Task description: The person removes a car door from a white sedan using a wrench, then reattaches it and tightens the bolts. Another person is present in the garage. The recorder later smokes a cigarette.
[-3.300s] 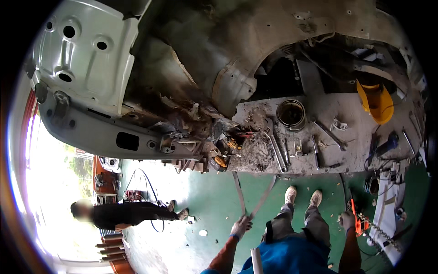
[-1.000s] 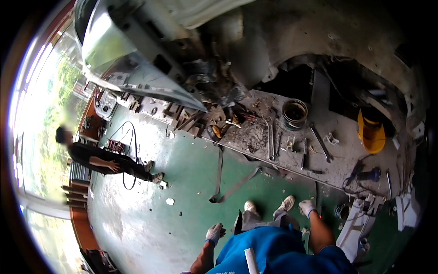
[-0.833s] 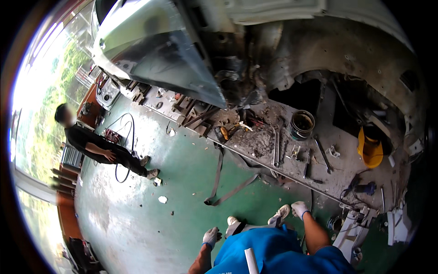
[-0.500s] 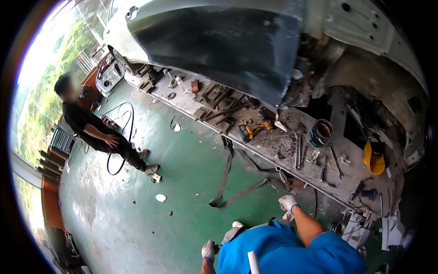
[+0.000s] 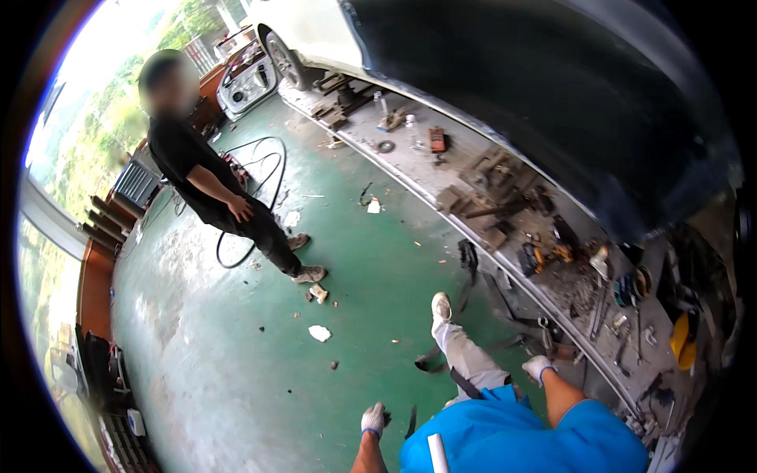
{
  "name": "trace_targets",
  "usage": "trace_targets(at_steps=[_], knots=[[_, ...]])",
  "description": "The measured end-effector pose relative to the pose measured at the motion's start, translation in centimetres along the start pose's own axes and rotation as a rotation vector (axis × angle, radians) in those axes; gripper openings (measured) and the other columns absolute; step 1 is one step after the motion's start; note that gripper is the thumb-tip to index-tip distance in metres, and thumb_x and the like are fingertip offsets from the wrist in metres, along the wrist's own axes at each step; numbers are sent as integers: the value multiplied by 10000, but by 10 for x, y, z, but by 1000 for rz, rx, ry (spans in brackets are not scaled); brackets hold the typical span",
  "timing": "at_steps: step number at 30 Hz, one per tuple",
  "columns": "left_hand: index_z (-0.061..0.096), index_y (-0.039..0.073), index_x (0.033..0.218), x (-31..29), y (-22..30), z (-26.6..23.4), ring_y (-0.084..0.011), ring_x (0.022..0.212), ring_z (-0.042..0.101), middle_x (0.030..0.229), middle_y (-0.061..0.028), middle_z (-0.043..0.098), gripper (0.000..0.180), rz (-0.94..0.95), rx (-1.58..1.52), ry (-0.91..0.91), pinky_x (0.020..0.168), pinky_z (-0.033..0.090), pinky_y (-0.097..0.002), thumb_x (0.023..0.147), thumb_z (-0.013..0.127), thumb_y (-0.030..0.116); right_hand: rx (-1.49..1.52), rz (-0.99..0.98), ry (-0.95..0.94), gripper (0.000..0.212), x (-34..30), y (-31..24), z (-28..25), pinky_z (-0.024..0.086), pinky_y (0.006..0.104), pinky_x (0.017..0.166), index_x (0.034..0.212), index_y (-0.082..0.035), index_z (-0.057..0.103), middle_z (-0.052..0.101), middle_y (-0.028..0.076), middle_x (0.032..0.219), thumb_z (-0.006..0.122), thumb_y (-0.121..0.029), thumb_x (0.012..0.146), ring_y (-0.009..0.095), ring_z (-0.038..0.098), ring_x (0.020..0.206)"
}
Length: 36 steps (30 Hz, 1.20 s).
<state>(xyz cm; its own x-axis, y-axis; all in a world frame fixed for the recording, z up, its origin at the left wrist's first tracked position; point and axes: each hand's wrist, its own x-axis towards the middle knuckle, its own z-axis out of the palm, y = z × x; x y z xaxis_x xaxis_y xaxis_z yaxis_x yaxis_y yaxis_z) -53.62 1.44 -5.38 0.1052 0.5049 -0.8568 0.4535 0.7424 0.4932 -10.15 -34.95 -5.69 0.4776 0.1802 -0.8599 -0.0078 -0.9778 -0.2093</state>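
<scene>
My left hand (image 5: 374, 418), in a white knitted glove, hangs low at my left side above the green floor. Its fingers are curled around a small dark patch that I cannot make out. Gloved in white as well, my right hand (image 5: 538, 368) is held out to my right, nearest the straps and metal hook (image 5: 545, 325) at the platform's edge. It shows from the back, its fingertips hidden, and I see nothing in it. My leg in light trousers (image 5: 467, 352) is stepping forward, a white shoe (image 5: 441, 310) in front.
A raised platform (image 5: 394, 170) along the right carries a car body (image 5: 315, 35), metal blocks, a yellow-black power drill (image 5: 533, 257), a can (image 5: 632, 285) and hand tools. Ahead on the left stands a person in black (image 5: 206, 175), beside a black hose (image 5: 281, 169). Scraps (image 5: 319, 333) dot the floor.
My view has swung left, so the person and car wheel appear farther right and larger. My leg and shoe have come forward into view. Both hands remain low beside me.
</scene>
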Motion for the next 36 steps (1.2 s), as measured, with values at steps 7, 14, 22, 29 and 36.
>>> trace_targets(at_steps=[7, 14, 22, 29, 36], knots=[[638, 13, 1086, 103, 291, -21, -219, 727, 691, 904, -141, 722, 339, 347, 11, 53, 676, 576, -349, 969, 619, 331, -209, -193, 133, 348, 141, -220, -9, 577, 433, 860, 905, -59, 777, 772, 122, 1002, 645, -381, 892, 303, 733, 954], [591, -2, 1163, 175, 464, -54, -295, 827, 732, 987, -185, 720, 367, 25, -208, 127, 704, 609, -401, 959, 614, 302, -112, -736, 87, 499, 152, -657, -166, 501, 438, 999, 1181, -96, 728, 703, 159, 1223, 564, -481, 908, 361, 650, 1153], [481, 103, 1406, 288, 835, 15, -292, 1185, 594, 1332, -94, 607, 501, 420, -692, -200, 968, 494, -453, 1082, 400, 477, 1098, -718, -796, 269, 106, -1129, -144, 571, 356, 897, 1257, -13, 637, 711, 100, 1115, 591, -148, 1030, 209, 696, 989], [645, 104, 1067, 416, 1136, 1, -185, 923, 643, 1007, -50, 673, 396, 472, -974, -177, 831, 551, -354, 1087, 460, 453, 1409, -649, -978, 232, 151, -1400, -143, 504, 413, 1044, 1245, -29, 586, 656, 145, 1153, 533, -52, 1020, 279, 638, 1122], [685, 4, 811, 563, 1350, -25, -200, 725, 640, 795, -96, 702, 514, 702, -481, 255, 690, 525, -335, 1077, 485, 396, 1524, -744, -980, 196, 193, -1602, -205, 490, 359, 1049, 1189, -31, 609, 681, 129, 1181, 537, -46, 1007, 239, 640, 1142]])
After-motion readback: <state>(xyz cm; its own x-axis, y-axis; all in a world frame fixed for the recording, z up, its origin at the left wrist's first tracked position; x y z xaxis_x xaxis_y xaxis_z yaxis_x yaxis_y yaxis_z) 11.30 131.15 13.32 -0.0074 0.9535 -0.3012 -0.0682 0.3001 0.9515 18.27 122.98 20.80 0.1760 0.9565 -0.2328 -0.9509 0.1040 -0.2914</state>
